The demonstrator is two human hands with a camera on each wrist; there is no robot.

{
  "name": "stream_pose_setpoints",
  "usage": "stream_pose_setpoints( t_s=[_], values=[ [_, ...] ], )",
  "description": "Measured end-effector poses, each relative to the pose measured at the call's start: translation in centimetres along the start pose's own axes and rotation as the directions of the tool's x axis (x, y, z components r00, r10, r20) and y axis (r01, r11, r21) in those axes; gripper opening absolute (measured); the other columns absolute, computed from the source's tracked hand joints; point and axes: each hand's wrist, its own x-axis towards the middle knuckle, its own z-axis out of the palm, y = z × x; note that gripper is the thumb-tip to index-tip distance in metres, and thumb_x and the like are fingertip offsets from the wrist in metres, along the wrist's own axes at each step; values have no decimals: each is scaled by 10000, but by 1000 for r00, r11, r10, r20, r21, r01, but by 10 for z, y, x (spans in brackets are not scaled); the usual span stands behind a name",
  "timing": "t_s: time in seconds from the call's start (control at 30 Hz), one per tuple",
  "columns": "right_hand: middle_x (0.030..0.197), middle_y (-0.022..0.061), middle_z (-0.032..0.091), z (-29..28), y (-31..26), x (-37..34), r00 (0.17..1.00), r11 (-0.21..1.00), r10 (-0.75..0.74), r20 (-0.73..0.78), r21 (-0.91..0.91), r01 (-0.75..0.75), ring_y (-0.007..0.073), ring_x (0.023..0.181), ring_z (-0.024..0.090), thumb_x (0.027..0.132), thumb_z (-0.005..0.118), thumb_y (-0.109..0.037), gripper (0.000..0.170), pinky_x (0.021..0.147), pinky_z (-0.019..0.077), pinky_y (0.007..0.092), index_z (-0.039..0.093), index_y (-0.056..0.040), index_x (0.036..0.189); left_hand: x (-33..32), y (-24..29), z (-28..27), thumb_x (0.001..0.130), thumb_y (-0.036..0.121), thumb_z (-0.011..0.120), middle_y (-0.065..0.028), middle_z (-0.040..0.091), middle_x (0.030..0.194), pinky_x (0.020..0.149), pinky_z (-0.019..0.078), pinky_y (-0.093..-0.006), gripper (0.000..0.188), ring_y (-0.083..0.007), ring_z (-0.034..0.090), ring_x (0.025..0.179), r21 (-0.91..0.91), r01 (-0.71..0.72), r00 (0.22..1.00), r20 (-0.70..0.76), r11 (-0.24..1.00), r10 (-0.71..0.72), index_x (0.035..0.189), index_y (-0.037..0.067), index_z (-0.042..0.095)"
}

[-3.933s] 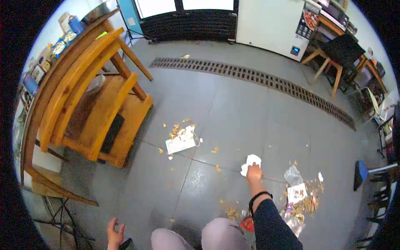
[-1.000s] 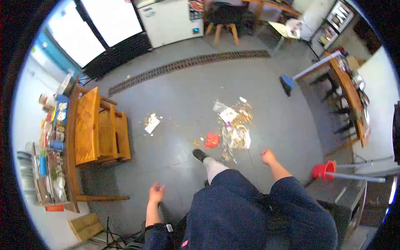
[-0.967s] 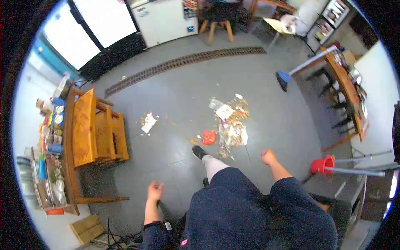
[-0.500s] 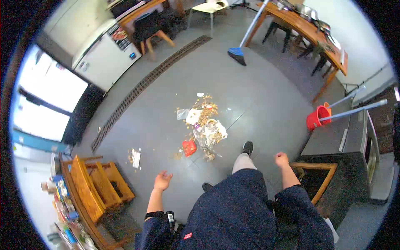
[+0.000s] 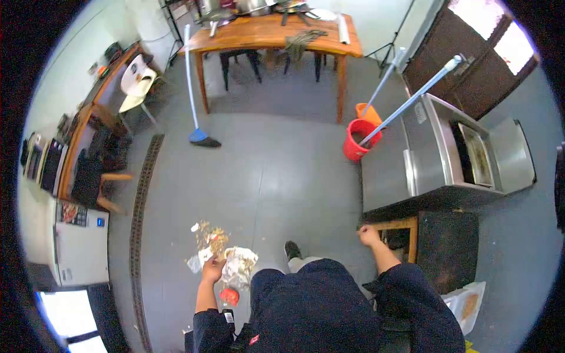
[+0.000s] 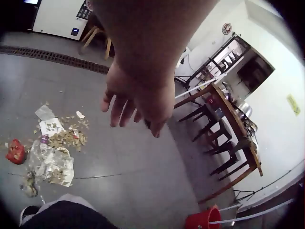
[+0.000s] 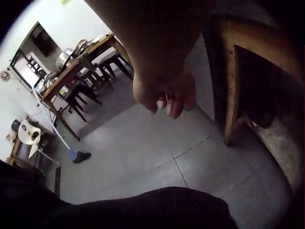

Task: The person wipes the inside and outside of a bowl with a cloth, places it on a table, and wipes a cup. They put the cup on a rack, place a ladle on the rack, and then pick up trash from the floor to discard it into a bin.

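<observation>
My left hand (image 5: 213, 269) hangs at my side with relaxed fingers and holds nothing; in the head view it overlaps the litter on the floor. My right hand (image 7: 167, 93) also hangs free, its fingers loosely curled around nothing. On the floor to my left lie brown scraps (image 6: 69, 138), a sheet of white paper (image 6: 51, 127), crumpled clear plastic (image 6: 45, 160) and a red packet (image 6: 15, 151). Ahead, a broom (image 5: 200, 137) with a blue head leans its long handle against a wooden table (image 5: 265, 34).
A red bucket (image 5: 355, 150) with a long pole inside stands beside a steel cabinet (image 5: 385, 170) on the right. Below the cabinet is a wooden frame (image 5: 412, 238), close to my right hand. A drain grate (image 5: 140, 217) runs along the left. Dark stools (image 5: 240, 62) stand under the table.
Earlier I was low, my right hand gripping white paper at the floor; now I stand with that hand free. My view has swung right, from the litter towards the table, broom and bucket.
</observation>
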Motion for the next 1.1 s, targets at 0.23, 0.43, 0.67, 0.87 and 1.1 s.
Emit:
stream_pose_setpoints(
  t_s=[0.23,0.43,0.67,0.87,1.1],
  values=[
    [630,87,558,-33,-49,69,995,986,83,-48,148,-75,185,595,527,665,611,-191,173,576,425,301,555,-29,684,99,35,3,670,368,612,-159,573,860,707,427,-299,528,-226,549,803,2,82,989,126,997,-82,1013,-19,506],
    [569,46,537,-78,-109,183,995,966,23,-101,259,4,157,537,494,669,618,-176,150,527,412,292,558,-41,693,204,85,0,678,371,607,-184,555,925,729,428,-318,527,-255,542,830,54,52,994,95,997,-56,1025,-12,505],
    [556,18,520,-125,-132,322,983,928,164,-82,350,-126,94,516,468,694,583,-120,92,486,393,243,540,-40,677,382,223,-9,686,419,582,-191,538,982,802,395,-343,608,-271,511,937,285,-41,964,263,958,-37,1104,2,439],
    [583,24,524,-195,-171,402,947,836,225,-231,544,-66,82,537,473,688,596,-108,101,499,403,245,537,-29,712,469,462,11,699,402,571,-171,510,1047,804,400,-349,579,-274,491,977,489,-300,942,285,819,176,1126,36,433],
    [728,148,584,-287,-213,533,893,865,207,-401,501,24,243,694,576,672,601,-176,235,651,447,327,550,-7,827,537,658,68,689,374,598,-156,535,990,780,415,-333,574,-263,523,902,317,-634,756,445,705,480,1127,43,433]
  ],
)
